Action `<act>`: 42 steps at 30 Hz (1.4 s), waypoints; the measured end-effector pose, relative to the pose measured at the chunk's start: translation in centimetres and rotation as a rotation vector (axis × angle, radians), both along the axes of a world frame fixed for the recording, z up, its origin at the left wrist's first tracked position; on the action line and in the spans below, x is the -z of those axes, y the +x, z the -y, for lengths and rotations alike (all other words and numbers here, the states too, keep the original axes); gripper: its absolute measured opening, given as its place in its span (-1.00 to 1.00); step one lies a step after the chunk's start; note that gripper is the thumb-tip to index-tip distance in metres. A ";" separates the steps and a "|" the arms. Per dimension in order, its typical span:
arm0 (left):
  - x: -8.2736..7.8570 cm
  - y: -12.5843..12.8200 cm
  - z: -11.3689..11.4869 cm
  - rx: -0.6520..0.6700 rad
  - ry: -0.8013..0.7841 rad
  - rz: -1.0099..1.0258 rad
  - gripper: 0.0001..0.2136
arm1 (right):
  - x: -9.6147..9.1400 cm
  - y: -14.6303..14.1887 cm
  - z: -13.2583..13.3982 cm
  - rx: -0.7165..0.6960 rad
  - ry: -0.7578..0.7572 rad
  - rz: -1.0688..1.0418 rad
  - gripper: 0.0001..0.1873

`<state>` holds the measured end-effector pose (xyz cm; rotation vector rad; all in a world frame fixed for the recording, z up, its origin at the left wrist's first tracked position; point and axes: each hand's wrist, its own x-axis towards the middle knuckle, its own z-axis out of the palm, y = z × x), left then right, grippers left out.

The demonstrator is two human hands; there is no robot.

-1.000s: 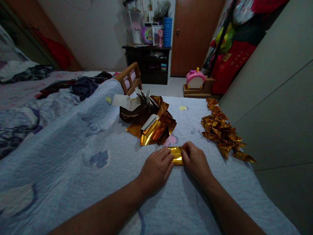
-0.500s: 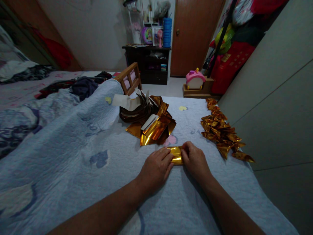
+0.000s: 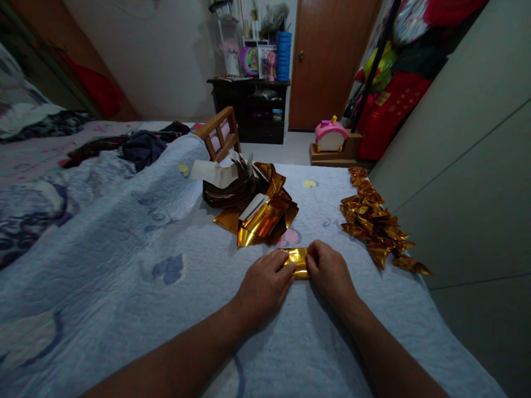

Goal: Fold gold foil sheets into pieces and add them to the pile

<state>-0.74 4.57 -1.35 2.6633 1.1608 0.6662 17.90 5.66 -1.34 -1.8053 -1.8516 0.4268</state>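
A small folded piece of gold foil paper lies on the light blue quilt between my hands. My left hand rests over its left end, fingers together and pressing it down, the thumb near its middle. At the right end my right hand pinches the edge between thumb and curled fingers; the fingertips are partly hidden. Beyond my hands sits a loose stack of gold foil paper sheets, with pale backs showing. Off to the right lie several folded gold foil pieces in a row.
The quilt covers the bed and rises in a ridge to the left. Dark clothes are heaped beyond it. A wooden rail stands at the far edge, with a pink toy case further right. A pale cabinet borders the right side.
My left thumb has shifted slightly right onto the foil paper, and my right fingertips sit a touch further left. The stack and the folded pieces stay put.
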 end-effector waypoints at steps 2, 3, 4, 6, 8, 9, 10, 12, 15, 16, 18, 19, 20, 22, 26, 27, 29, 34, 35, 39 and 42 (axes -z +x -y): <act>0.0 0.0 0.0 -0.001 -0.001 0.000 -0.83 | 0.0 0.0 0.0 -0.009 0.020 0.035 -0.89; 0.0 0.1 0.0 -0.003 -0.001 0.000 -0.83 | -0.1 0.0 0.0 -0.015 0.029 0.052 -0.89; 0.0 0.1 -0.1 -0.005 -0.001 0.000 -0.82 | -0.1 -0.1 0.1 -0.019 0.037 0.066 -0.88; -0.1 0.1 0.0 -0.009 -0.003 -0.001 -0.82 | -0.2 -0.1 0.1 -0.030 0.039 0.078 -0.86; -0.1 0.2 0.0 -0.012 -0.010 0.002 -0.82 | -0.3 -0.1 0.2 -0.045 0.027 0.076 -0.84; -0.1 0.2 0.0 -0.011 -0.014 0.005 -0.82 | -0.3 -0.2 0.2 -0.055 0.019 0.074 -0.83; -0.2 0.2 0.0 -0.010 -0.017 0.008 -0.81 | -0.3 -0.1 0.2 -0.067 0.009 0.072 -0.82; -0.3 0.2 0.1 -0.008 -0.019 0.012 -0.80 | -0.2 -0.1 0.2 -0.095 -0.015 0.072 -0.80; -0.3 0.2 0.1 -0.007 -0.023 0.008 -0.79 | -0.2 0.1 0.2 -0.134 -0.037 0.074 -0.77; -0.3 0.2 0.1 -0.008 -0.026 0.006 -0.79 | -0.2 0.1 0.2 -0.145 -0.034 0.071 -0.77; -0.2 0.2 0.1 -0.010 -0.029 0.002 -0.80 | -0.2 0.2 0.2 -0.162 -0.015 0.059 -0.79; -0.2 0.1 0.1 -0.011 -0.030 -0.001 -0.81 | -0.2 0.2 0.3 -0.168 -0.007 0.054 -0.80; -0.2 0.1 0.1 -0.011 -0.030 -0.002 -0.82 | -0.3 0.2 0.3 -0.173 -0.003 0.053 -0.81; -0.1 0.1 0.0 -0.008 -0.032 -0.005 -0.82 | -0.4 0.2 0.4 -0.180 -0.009 0.059 -0.82; -0.2 0.1 0.0 -0.003 -0.052 -0.007 -0.78 | -0.5 0.1 0.5 -0.188 -0.043 0.066 -0.81; -0.2 0.1 0.0 -0.003 -0.058 -0.007 -0.78 | -0.6 0.1 0.5 -0.189 -0.049 0.067 -0.81; -0.2 0.1 0.1 -0.006 -0.061 -0.004 -0.78 | -0.6 0.1 0.5 -0.184 -0.056 0.077 -0.80; -0.3 0.1 0.1 -0.004 -0.048 0.001 -0.80 | -0.6 0.1 0.5 -0.182 -0.052 0.078 -0.78; -0.3 0.2 0.0 -0.003 -0.048 0.003 -0.80 | -0.6 0.1 0.5 -0.184 -0.050 0.081 -0.78; -0.2 0.2 0.0 0.000 -0.053 0.016 -0.81 | -0.6 0.0 0.4 -0.163 -0.052 0.120 -0.83; 0.0 0.3 0.0 0.006 -0.055 0.024 -0.83 | -0.6 -0.1 0.4 -0.146 -0.049 0.139 -0.84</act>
